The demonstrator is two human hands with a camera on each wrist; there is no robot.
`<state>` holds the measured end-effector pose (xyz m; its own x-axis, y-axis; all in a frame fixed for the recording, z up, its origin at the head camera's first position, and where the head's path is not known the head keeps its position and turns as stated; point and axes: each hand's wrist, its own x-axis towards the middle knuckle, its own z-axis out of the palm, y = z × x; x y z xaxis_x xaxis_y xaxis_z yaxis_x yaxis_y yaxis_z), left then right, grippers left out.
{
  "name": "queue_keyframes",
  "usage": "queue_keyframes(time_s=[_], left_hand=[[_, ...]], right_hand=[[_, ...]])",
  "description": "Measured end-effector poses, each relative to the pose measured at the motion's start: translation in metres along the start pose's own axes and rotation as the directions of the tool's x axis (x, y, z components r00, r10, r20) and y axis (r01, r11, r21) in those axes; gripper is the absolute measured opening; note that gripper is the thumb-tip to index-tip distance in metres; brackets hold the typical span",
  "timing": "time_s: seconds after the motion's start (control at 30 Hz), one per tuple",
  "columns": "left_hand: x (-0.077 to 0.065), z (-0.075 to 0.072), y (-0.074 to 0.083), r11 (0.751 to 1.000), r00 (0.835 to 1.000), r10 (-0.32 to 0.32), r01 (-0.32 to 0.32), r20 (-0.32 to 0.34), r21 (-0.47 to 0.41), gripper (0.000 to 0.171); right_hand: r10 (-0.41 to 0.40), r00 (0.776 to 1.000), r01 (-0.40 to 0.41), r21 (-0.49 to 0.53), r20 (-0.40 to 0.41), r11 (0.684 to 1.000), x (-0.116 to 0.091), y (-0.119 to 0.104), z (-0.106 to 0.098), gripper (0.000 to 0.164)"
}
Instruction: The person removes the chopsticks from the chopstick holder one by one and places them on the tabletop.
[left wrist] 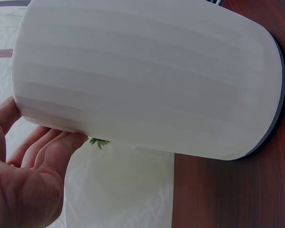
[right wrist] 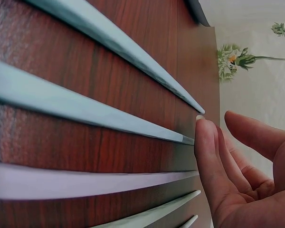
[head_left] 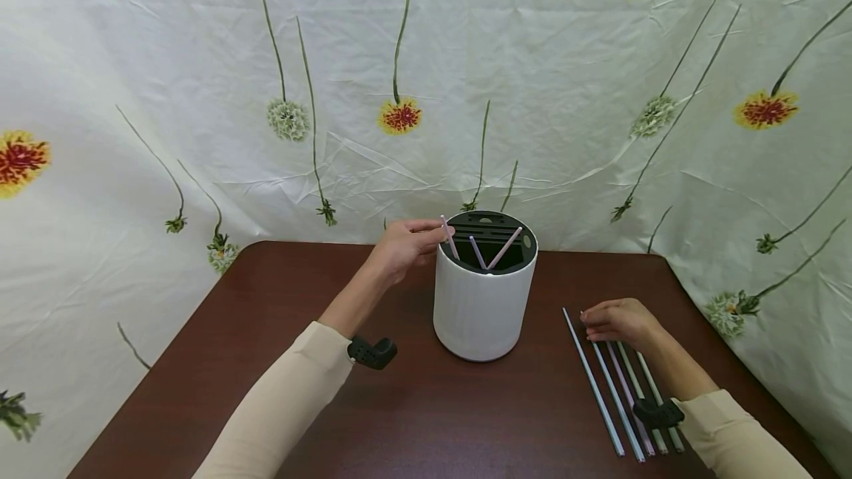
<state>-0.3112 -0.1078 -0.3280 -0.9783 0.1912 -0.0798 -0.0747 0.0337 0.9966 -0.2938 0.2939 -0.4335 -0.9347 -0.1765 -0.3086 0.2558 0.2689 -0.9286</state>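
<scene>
A white utensil holder (head_left: pixel 481 316) with a slotted black top (head_left: pixel 482 224) stands on the table. Three thin pastel chopsticks (head_left: pixel 507 246) poke out of its opening. My left hand (head_left: pixel 407 246) holds the holder at its upper left edge, thumb at the rim and bent fingers against the outer wall, as the left wrist view shows. Over the far ends of a row of chopsticks (head_left: pixel 594 383) hovers my right hand (head_left: pixel 622 320). Its thumb and forefinger are apart with nothing between them, and the forefinger's tip overlaps the end of a pale blue chopstick (right wrist: pixel 109 116) in the right wrist view.
The row on the dark red table (head_left: pixel 399 420) also has a lilac chopstick (right wrist: pixel 95 180) and pale green ones (right wrist: pixel 156 211), lying side by side right of the holder. A white flowered cloth (head_left: pixel 466 58) hangs behind the table's far edge.
</scene>
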Motion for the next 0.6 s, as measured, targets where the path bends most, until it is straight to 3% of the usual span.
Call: queue_keyframes(time_s=[0.33,0.6], left_hand=[[0.001,0.000,0.000,1.000,1.000,0.010,-0.010,0.004,-0.011,0.035],[0.003,0.000,-0.002,1.000,1.000,0.017,-0.017,0.004,-0.005,0.036]], right_hand=[[0.006,1.000,-0.005,0.033,-0.011,0.999,0.000,-0.006,-0.001,0.024],[-0.063,0.998,0.063,0.021,0.004,0.998,-0.005,-0.034,-0.001,0.028]])
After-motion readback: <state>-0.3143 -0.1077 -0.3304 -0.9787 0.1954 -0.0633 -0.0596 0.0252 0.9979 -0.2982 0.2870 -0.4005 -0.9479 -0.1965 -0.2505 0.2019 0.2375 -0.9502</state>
